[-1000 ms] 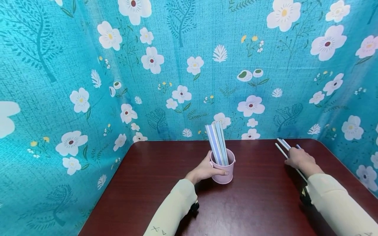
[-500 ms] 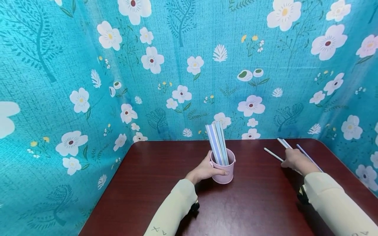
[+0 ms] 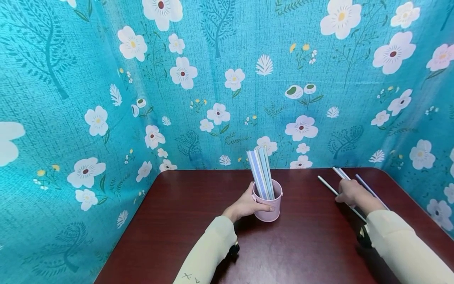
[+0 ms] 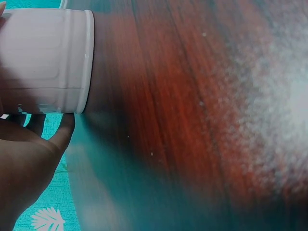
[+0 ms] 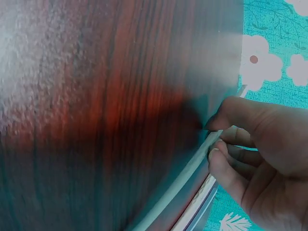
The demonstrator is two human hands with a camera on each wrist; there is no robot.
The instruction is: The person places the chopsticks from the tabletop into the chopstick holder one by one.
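Note:
My left hand (image 3: 244, 203) grips a small pink bucket (image 3: 268, 212) from its left side, thumb across the front. Several striped paper straws (image 3: 261, 173), blue, white and pale green, lean upright inside it. The left wrist view shows the bucket's wall (image 4: 38, 57) and base on the table, with fingers beneath its side. On the right, my right hand (image 3: 354, 194) pinches a pale straw (image 3: 327, 185) between thumb and fingertips near its middle. That pale straw (image 5: 175, 180) runs low along the tabletop in the right wrist view.
A couple of white-and-blue straws (image 3: 341, 172) lie partly hidden behind the right hand. Another bluish straw (image 3: 371, 191) lies to their right. The dark red wooden table (image 3: 191, 189) ends at a flowered teal cloth (image 3: 213, 98) behind and at both sides.
The right hand has shifted slightly left; the pale straw's far end has moved left, and the bluish straw has come into fuller view. The left hand and bucket stay still.

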